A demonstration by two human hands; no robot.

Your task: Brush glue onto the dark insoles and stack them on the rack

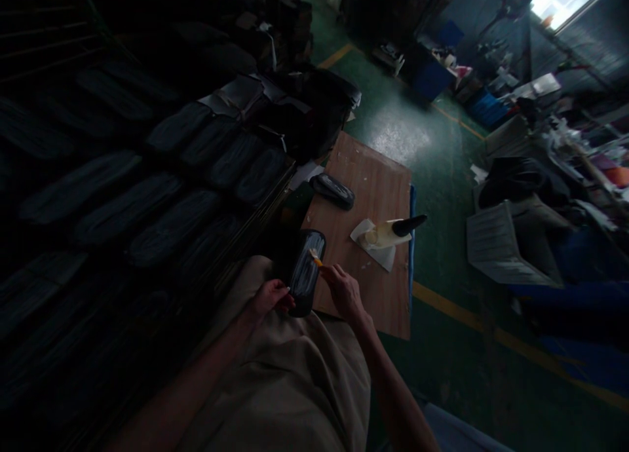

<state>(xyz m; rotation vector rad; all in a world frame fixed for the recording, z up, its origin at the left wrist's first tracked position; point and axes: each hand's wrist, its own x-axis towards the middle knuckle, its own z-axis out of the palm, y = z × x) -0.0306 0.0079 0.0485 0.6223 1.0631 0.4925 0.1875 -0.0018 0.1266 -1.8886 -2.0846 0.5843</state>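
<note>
My left hand grips the near end of a black shoe sole and holds it up over my lap. My right hand is closed on a small orange-handled brush, whose tip touches the upper part of the sole, where a whitish glue streak shines. Both hands hover at the near edge of a wooden board. On that board lie a second black sole and a white glue bottle with a black nozzle, lying on its side on a piece of white paper.
Rows of dark soles fill racks to the left and far back. The green floor with yellow lines spreads right of the board. A grey crate, cluttered benches and blue bins stand at the right.
</note>
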